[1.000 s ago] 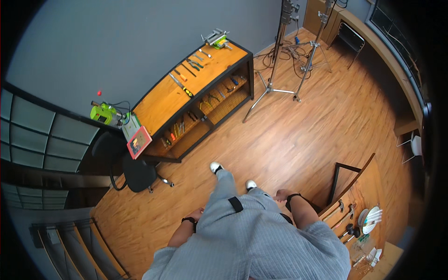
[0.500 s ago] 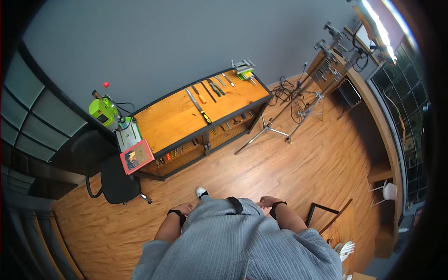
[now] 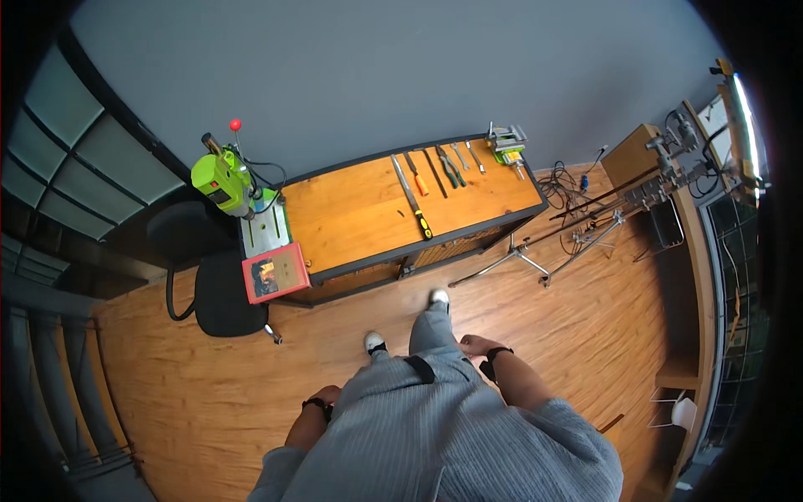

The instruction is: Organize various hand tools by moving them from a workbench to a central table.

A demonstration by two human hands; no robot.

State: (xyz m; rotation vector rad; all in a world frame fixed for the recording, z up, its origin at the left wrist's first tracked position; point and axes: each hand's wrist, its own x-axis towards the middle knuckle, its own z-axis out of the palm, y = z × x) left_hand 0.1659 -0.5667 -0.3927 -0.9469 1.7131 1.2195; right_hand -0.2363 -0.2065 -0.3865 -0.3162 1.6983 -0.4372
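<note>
My left hand [image 3: 329, 393] hangs beside my left hip, a dark band on its wrist. Its fingers are mostly hidden and too small to read. Near my right thigh, my right hand [image 3: 475, 345] hangs with its fingers curled in and nothing visible in them. Neither hand touches the wooden workbench [image 3: 343, 219] ahead. On its top lie a handsaw [image 3: 425, 224] with a yellow and black handle, an orange-handled tool [image 3: 421, 186], a dark thin bar [image 3: 437, 174], green-handled pliers [image 3: 452, 171] and two small metal tools, one a wrench [image 3: 461, 157].
A green drill press [image 3: 219, 186] stands at the bench's left end, with a red-edged case [image 3: 276, 274] before it. A green-and-grey vise [image 3: 507, 147] sits at the right end. Nearby are a black chair [image 3: 224, 293], metal stands [image 3: 529, 251], cables [image 3: 562, 186] and a white chair [image 3: 683, 413].
I have stepped toward the bench, which now appears closer and further right. Both shoes now show. Both arms stay low at my sides. The table at lower right has mostly left the view.
</note>
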